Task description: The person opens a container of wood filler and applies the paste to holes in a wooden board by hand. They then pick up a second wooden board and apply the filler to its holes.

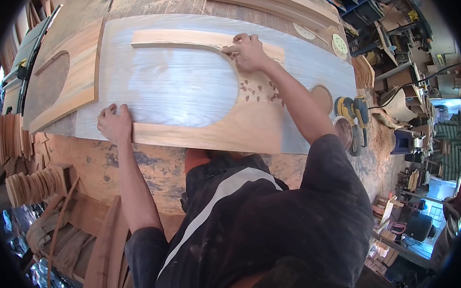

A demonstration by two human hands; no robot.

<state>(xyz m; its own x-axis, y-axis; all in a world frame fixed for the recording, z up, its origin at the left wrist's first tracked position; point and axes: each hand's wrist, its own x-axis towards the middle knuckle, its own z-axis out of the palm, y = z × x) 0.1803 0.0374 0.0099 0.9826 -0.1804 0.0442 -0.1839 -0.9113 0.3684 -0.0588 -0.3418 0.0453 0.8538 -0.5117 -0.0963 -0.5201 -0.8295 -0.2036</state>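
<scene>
A U-shaped wooden piece (255,123) lies flat on a pale grey-blue board (185,84), its opening facing left. My left hand (116,124) has its fingers curled against the end of the near arm of this piece. On the far side, my right hand (247,52) is at the inner curve, fingers bent and pinched together; whatever is between the fingertips is too small to make out. Several small brown chips (259,88) are scattered on the wood below that hand, and a few show beside its fingers.
Another cut-out wooden piece (88,73) lies at the left of the board. To the right are a yellow sander (346,108), a round brown disc (321,98) and a pale sanding disc (339,44). Long planks (275,8) are stacked at the back. Curved wood parts (34,186) stand lower left.
</scene>
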